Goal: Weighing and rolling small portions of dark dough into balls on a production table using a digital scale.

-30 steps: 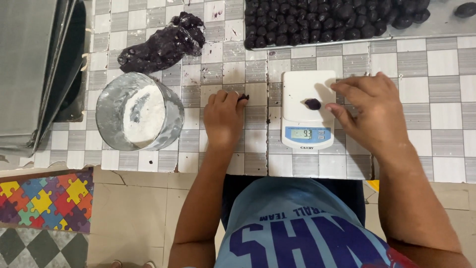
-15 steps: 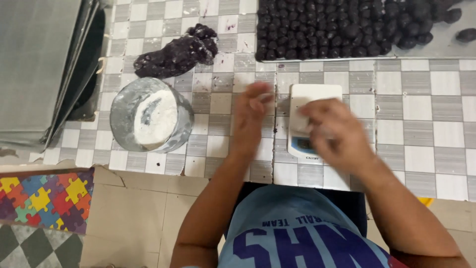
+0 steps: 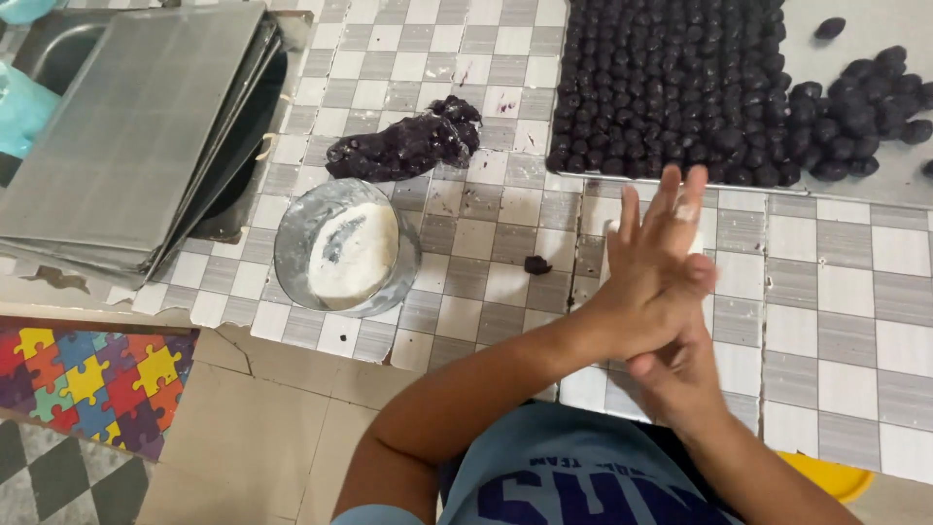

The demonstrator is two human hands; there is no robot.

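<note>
Two flat palms, left hand (image 3: pixel 649 261) over right hand (image 3: pixel 680 374), pressed together above the checkered counter (image 3: pixel 836 292), contents perhaps hidden.

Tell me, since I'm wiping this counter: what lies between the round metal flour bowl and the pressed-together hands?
In the head view, one small dark purple dough scrap lies on the checked tiles between the round metal flour bowl and the pressed-together hands; otherwise that stretch is bare.
</note>
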